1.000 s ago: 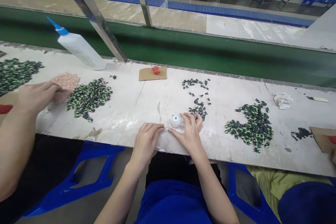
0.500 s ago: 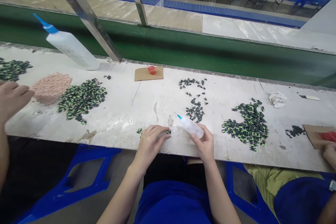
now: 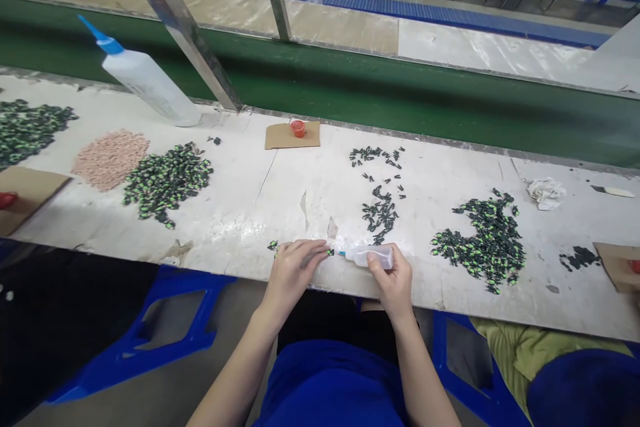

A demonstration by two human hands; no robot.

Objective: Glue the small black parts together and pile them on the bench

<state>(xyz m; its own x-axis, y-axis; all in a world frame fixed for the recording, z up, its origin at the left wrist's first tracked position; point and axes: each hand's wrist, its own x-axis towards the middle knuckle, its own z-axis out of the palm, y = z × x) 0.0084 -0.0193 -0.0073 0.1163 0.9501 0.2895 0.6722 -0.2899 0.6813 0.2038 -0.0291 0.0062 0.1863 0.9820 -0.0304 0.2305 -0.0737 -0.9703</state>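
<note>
Between the thumb and fingers of my left hand point(image 3: 297, 265) is a small black-and-green piece point(image 3: 331, 252), held just above the bench. My right hand point(image 3: 393, 277) is closed round a small translucent squeeze bottle point(image 3: 370, 256) with a blue needle tip point(image 3: 342, 253). The bottle lies nearly level, and its tip points left, at or very near the piece; whether they touch is too small to tell. Another black-and-green piece point(image 3: 273, 245) rests beside my left hand. Beyond the bottle lies a loose group of small black parts point(image 3: 381, 210).
Black-and-green piles lie right point(image 3: 483, 240) and left point(image 3: 167, 177), near a pink pile point(image 3: 111, 159). A large white bottle point(image 3: 150, 87) with a blue nozzle leans by the metal post point(image 3: 185, 33). A red cup point(image 3: 298, 129) sits on cardboard point(image 3: 277, 136). Crumpled tissue point(image 3: 546, 193) lies right.
My right hand has tipped the bottle from slanting to nearly level, bringing its needle down to the piece. My left hand keeps its pinch. The co-workers' hands at both sides have left view.
</note>
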